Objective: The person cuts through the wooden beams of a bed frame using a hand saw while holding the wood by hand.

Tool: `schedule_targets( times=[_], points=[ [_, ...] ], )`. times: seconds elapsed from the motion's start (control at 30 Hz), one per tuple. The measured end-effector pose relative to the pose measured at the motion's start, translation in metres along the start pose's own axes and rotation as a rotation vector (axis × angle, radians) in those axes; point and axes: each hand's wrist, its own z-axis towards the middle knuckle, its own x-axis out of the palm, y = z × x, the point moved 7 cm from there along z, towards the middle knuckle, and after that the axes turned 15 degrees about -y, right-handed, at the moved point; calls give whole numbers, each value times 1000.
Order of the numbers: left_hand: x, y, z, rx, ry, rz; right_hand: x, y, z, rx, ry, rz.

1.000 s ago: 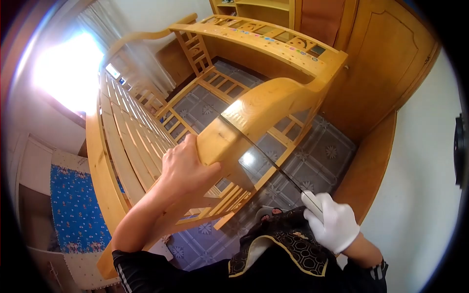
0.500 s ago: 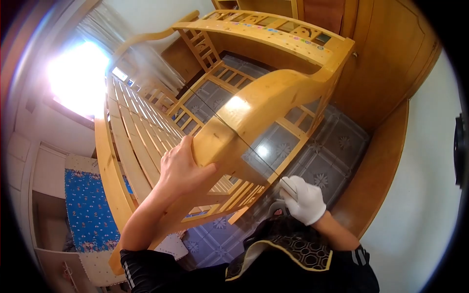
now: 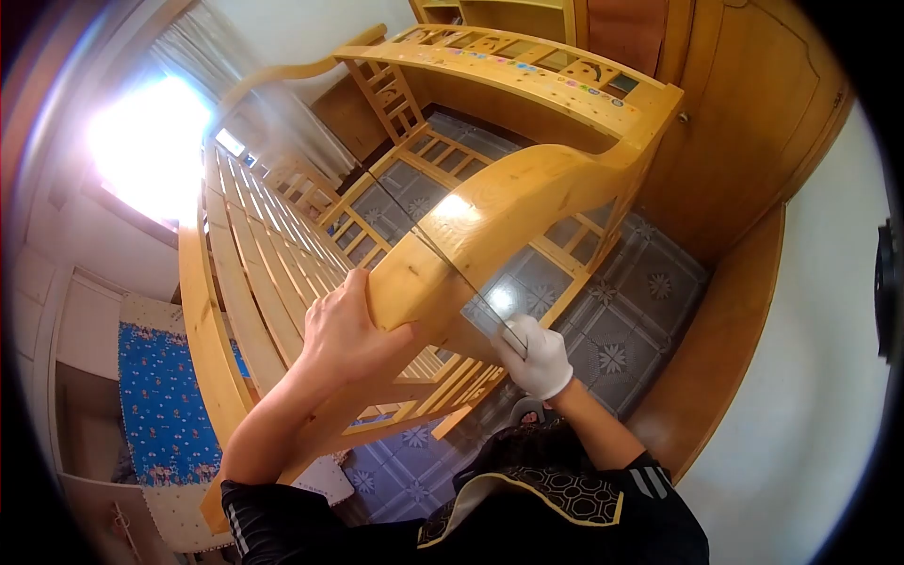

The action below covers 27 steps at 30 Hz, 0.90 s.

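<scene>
My bare left hand [image 3: 344, 330] grips the near end of a thick, curved wooden rail [image 3: 490, 202], part of a light wooden bed frame. My right hand [image 3: 535, 358], in a white glove, is closed on the near end of a long thin dark blade [image 3: 447, 259]. The blade lies across the rail just beyond my left hand, and its far end reaches past the rail over the bed frame. What the blade's handle looks like is mostly hidden by the glove.
Wooden slats [image 3: 254, 273] run along the left. Beyond is a rail with coloured stickers [image 3: 546, 80]. Patterned grey tiles [image 3: 612, 325] cover the floor. A wooden door [image 3: 753, 113] and a white wall [image 3: 800, 377] stand right. A blue cloth [image 3: 169, 405] lies lower left.
My right hand has moved left and up, closer to the rail, and the blade has slid further across it. My left hand keeps its grip on the rail. The view has shifted slightly.
</scene>
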Motion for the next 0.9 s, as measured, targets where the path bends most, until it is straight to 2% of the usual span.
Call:
schedule_targets(
  times=[0.2, 0.3, 0.37, 0.4, 0.43, 0.47, 0.5, 0.57, 0.63, 0.7, 0.73, 0.87, 0.9],
  points=[
    [0, 3, 2, 40, -10, -8, 2, 2, 11, -47, -46, 46],
    [5, 5, -2, 24, 51, -22, -5, 17, 28, -71, -126, 119],
    [-1, -2, -5, 80, -68, -66, -22, 18, 38, 56, -277, 159],
    [-1, -3, -4, 81, -73, -64, -28, 6, 30, 209, -284, 186],
    [-2, -10, -4, 185, -111, -28, -33, 2, 24, 208, -281, 190],
    [-4, -18, -5, 289, -150, 10, -37, -13, 17, 331, -329, 255],
    [-5, -27, -2, 282, -152, 16, -39, -27, 9, 460, -374, 322],
    [4, -51, 11, 165, -56, -31, -41, -37, 0, 483, -368, 293],
    [6, -61, 22, 130, -143, 30, -39, -47, -12, 570, -378, 362],
    [7, -58, 32, 70, -33, -34, -45, -47, -14, 525, -367, 357],
    [5, -57, 33, 177, -195, -30, -49, -43, -16, 503, -348, 325],
    [12, -51, 32, 81, -171, -14, -49, -48, -31, 531, -344, 305],
    [15, -47, 30, 57, -209, -184, -48, -51, -34, 551, -328, 302]
  ],
)
